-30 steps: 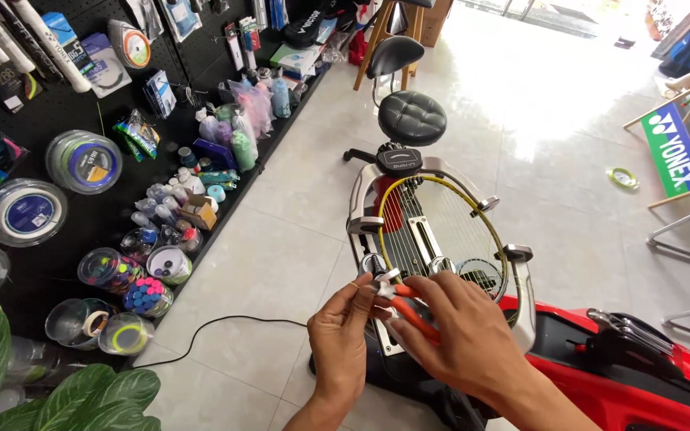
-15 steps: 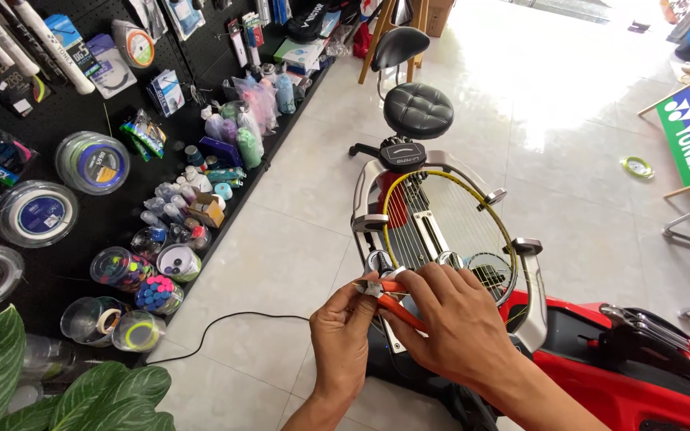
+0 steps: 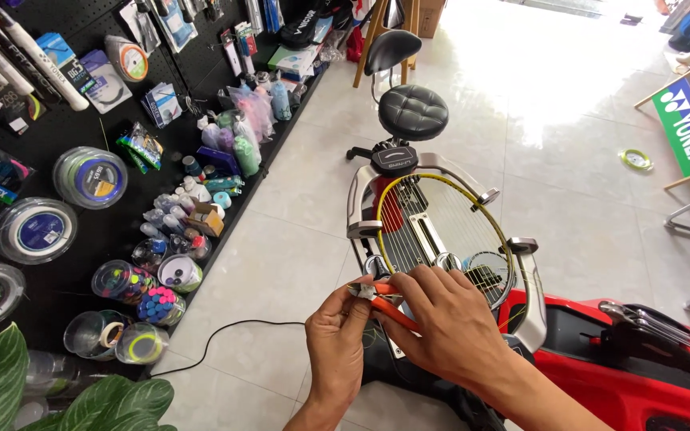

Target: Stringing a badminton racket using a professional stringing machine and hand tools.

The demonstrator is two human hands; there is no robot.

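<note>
A yellow-framed racket (image 3: 446, 225) lies clamped flat in a stringing machine (image 3: 358, 209), partly strung. My right hand (image 3: 441, 327) grips orange-handled pliers (image 3: 389, 307) just below the racket's near edge. My left hand (image 3: 341, 335) pinches a thin string end (image 3: 353, 289) right at the pliers' metal jaws. The two hands touch each other over the near end of the machine.
A black stool (image 3: 412, 112) stands beyond the machine. Left, a black pegboard wall holds string reels (image 3: 91, 177), grip tubs (image 3: 157, 303) and bottles on a low shelf. A black cable (image 3: 225, 331) crosses the tile floor. A red machine base (image 3: 640, 367) sits at right; a plant (image 3: 9, 391) at bottom left.
The hands and pliers stay together at the racket's near edge, shifting only slightly. The camera view has drifted a little.
</note>
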